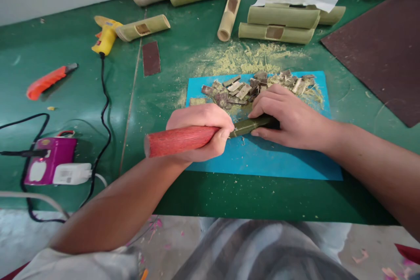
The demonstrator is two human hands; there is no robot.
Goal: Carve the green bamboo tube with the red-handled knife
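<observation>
My left hand [201, 133] is closed around the thick red wooden handle [182, 141] of a tool. Its working end points at the bamboo and is hidden by my fingers, so I cannot tell its kind. A dark green bamboo piece [243, 127] lies under my right hand [284, 116], gripped between thumb and fingers. Both hands are close together over a blue sheet [262, 164]. Just behind them sits a heap of bamboo chips and scraps [243, 89], with pale green sawdust [249, 59] beyond it.
Cut bamboo tubes with square openings [280, 33] lie along the back. On the left are a yellow hot glue gun [107, 37], an orange utility knife [49, 82] and a purple power adapter [54, 159] with cables. A brown sheet [383, 48] covers the right side.
</observation>
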